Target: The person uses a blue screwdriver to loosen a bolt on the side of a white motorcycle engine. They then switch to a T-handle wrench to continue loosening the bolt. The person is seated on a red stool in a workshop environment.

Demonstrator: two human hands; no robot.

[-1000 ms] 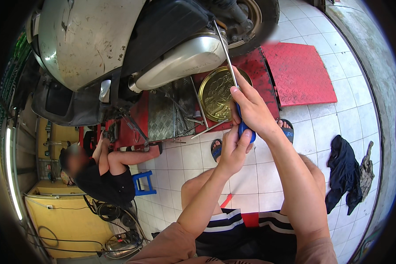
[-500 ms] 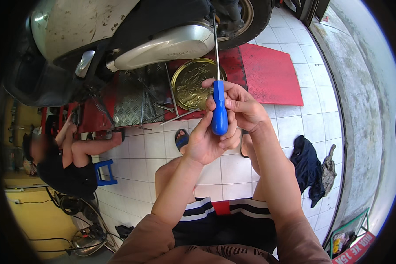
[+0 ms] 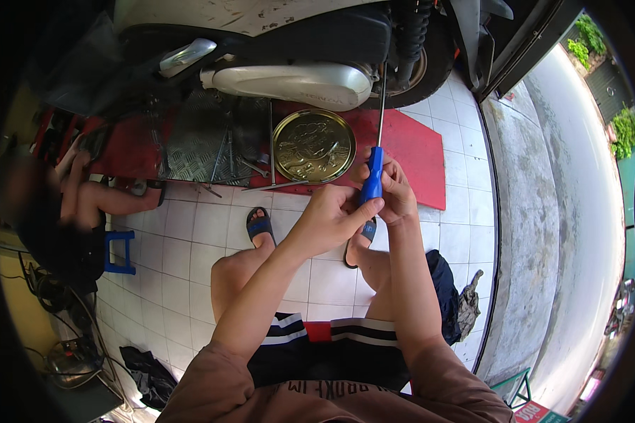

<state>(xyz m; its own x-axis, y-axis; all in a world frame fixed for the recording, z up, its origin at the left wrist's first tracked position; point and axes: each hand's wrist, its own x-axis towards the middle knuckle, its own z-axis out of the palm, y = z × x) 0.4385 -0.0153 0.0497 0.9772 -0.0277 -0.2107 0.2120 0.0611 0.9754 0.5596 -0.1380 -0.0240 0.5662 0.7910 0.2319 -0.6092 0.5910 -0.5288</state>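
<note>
Tiled floor (image 3: 190, 257), one screwdriver (image 3: 375, 169), two hands (image 3: 331, 215) (image 3: 396, 194)

A red metal platform (image 3: 409, 158) with a grey diamond-plate section (image 3: 190, 127) bears a round, gold-coloured, embossed metal tray (image 3: 300, 134) and several slim silver metal tools (image 3: 275, 186). On the white tiled floor (image 3: 197, 264) sit a blue plastic stool (image 3: 121, 252) and crumpled dark cloth (image 3: 441, 292).

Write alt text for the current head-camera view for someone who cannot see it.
Bare left hand and right hand together hold a blue-handled screwdriver, pointing toward a scooter. Below it in the picture, a red platform bears a round gold-coloured tray and metal tools; at left, another person sits nearby.
</note>
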